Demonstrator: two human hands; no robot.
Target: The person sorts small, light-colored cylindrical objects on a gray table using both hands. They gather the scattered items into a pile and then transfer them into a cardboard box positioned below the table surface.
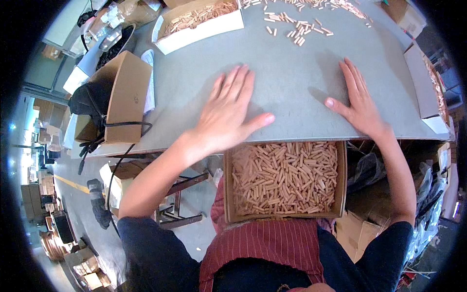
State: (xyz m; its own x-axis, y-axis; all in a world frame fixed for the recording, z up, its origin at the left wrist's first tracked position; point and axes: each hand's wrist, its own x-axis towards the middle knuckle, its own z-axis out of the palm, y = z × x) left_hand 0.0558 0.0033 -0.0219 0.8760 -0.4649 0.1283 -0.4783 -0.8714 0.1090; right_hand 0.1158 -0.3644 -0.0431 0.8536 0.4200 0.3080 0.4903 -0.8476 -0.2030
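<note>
your left hand (224, 114) and right hand (361, 104) are empty, thumbs wide; the wooden dowels (287, 180) seem light, stiff: pinch mid-length.

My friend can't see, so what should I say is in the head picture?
A bare, open left hand and right hand are spread over a gray table. Below its edge, a brown box full of small wooden pegs sits before a red apron. Loose pegs lie toward the table's far side.
</note>
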